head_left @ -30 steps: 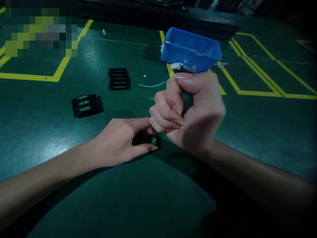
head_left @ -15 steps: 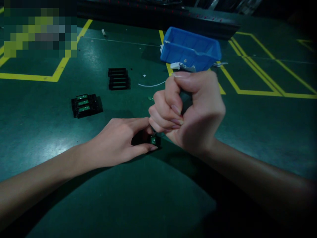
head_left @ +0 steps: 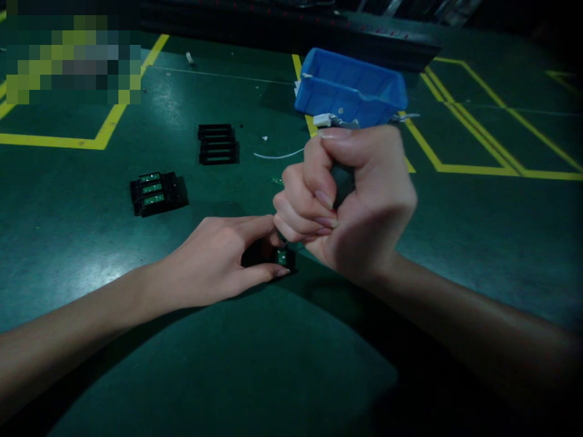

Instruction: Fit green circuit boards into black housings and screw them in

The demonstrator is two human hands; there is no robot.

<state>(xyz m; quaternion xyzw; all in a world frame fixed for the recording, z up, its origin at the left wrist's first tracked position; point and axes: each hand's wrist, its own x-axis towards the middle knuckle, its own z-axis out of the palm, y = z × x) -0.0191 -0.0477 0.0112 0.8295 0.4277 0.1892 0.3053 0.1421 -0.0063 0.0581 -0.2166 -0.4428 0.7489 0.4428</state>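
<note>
My left hand (head_left: 223, 258) is closed around a small black plastic holder (head_left: 291, 264), thumb on the near side and fingers on the far side. A green circuit board (head_left: 282, 257) shows at its right end; my hand hides the rest. In a fist, my right hand (head_left: 350, 203) grips a dark-handled screwdriver (head_left: 342, 184), mostly covered by the fingers. Its thin tip points down at the board beside my left fingertips. Whether the tip touches a screw I cannot tell. A loose green board (head_left: 277, 180) lies just beyond my right fingers.
A black holder with several green boards (head_left: 152, 189) lies to the left. Behind it is a slotted black frame (head_left: 217, 144). At the back stands a blue bin (head_left: 350, 88) with white scraps (head_left: 323, 120) before it. A white strip (head_left: 277, 157) curves across the green surface.
Both hands keep almost the same place and grip. My right fist has turned or shifted very slightly; the things around it have not moved.
</note>
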